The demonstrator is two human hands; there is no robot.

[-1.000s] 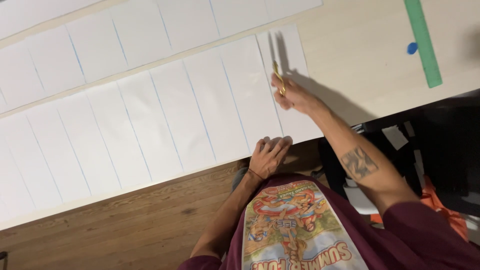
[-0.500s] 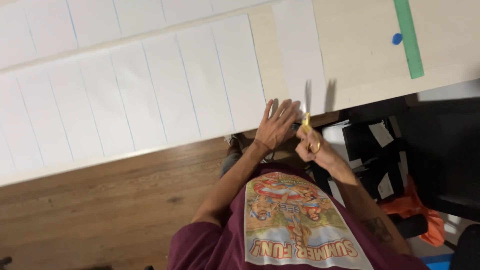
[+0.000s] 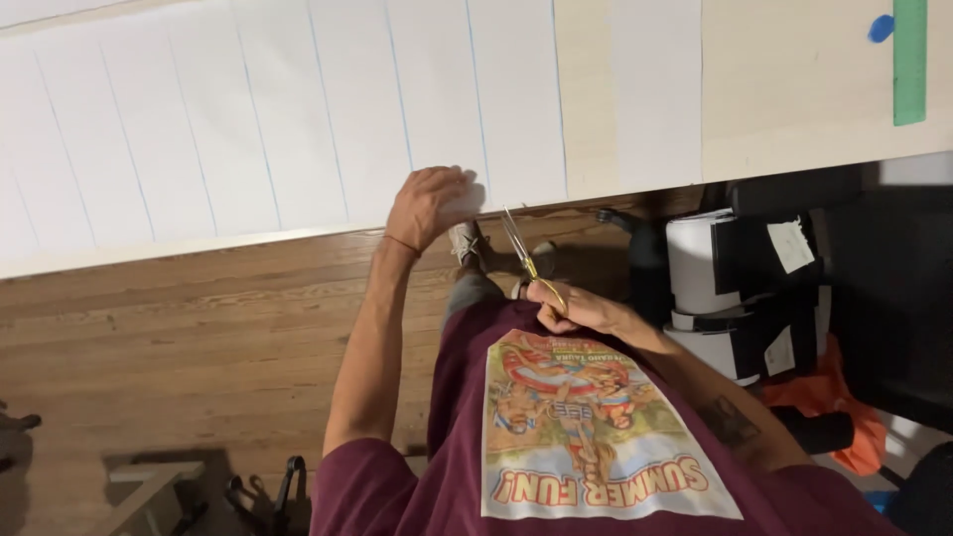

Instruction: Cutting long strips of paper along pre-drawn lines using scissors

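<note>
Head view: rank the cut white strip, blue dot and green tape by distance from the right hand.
From the right hand:
1. Cut white strip, on the table, up and slightly right.
2. Blue dot, far upper right.
3. Green tape, beside the dot; nearly tied.

A green tape strip (image 3: 909,60) with a blue dot (image 3: 880,28) beside it lies at the table's (image 3: 794,99) far right. Below its edge: wood floor (image 3: 179,337), paper rolls (image 3: 700,263), orange cloth (image 3: 824,397).

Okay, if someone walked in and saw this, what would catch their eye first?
Probably the big white paper sheet ruled with blue lines, covering the table's left side. At its near edge the left hand presses the paper, while the right hand holds gold-handled scissors just below the table edge.
</note>
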